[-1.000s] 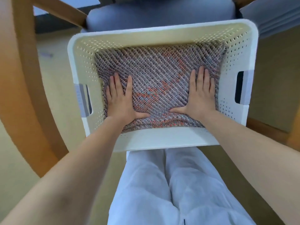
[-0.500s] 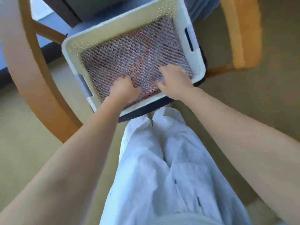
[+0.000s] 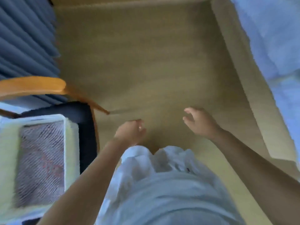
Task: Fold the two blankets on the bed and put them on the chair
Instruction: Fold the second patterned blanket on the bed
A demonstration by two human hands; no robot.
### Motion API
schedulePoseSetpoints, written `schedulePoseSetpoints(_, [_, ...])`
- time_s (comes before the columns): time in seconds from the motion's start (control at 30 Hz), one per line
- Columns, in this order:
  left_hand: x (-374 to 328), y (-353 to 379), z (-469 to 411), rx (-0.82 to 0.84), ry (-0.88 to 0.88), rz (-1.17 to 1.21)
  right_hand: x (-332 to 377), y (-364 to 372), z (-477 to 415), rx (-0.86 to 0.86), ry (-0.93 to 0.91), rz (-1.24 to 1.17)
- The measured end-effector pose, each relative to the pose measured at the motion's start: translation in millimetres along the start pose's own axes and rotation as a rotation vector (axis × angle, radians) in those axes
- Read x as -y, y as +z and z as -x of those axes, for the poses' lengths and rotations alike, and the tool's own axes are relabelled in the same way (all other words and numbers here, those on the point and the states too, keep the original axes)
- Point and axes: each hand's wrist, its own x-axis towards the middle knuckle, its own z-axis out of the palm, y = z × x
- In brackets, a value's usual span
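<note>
One folded blanket (image 3: 40,163) lies in the basket (image 3: 70,151) on the chair (image 3: 32,86); the left hand (image 3: 129,133) and right hand (image 3: 201,124) hang apart, empty, fingers relaxed, so the next move likely requires turning to the bed (image 3: 267,46).

Below and to the left of the left hand (image 3: 129,132) we see a white plastic basket (image 3: 71,148), blurred, with a rounded corner on the side nearest that hand. Higher up and farther left of the same hand hangs a blue pleated curtain (image 3: 24,38). Tan carpet (image 3: 138,62) lies under both hands and spreads away beyond the right hand (image 3: 199,122). Just below the two hands we find crumpled white trousers (image 3: 146,163), and lower still a pale grey top (image 3: 170,200)
</note>
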Motion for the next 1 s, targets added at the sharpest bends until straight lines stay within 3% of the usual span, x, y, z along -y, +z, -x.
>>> schedulePoseSetpoints(0.13, [-106.5,20.4,-49.2,0.106,0.256,-0.355,-106.9,-9.4,71.1,-0.105,0.304,-0.279])
schedulePoseSetpoints(0.27, [-215.8,85.1,-71.5,0.287,0.491,-0.635,-188.3,0.3,134.0,-0.135,0.511,-0.472])
schedulePoseSetpoints(0.33, [-264.5,117.5,-74.4,0.363,0.534,-0.650,-221.9,3.4,156.2,-0.172,0.626,-0.557])
schedulePoseSetpoints(0.5, [-362.1,166.8,-80.9,0.454,0.492,-0.378,-288.7,-11.1,183.8,-0.265,0.785,-0.715])
schedulePoseSetpoints(0.77, [-490.6,197.7,-169.8,0.571,0.523,-0.517,-408.9,-56.2,150.7,-0.280,0.909,-0.780])
schedulePoseSetpoints(1.0, [-659.4,204.3,-275.1,0.608,0.708,-0.716,-521.8,-138.8,96.1,-0.359,1.022,-0.846])
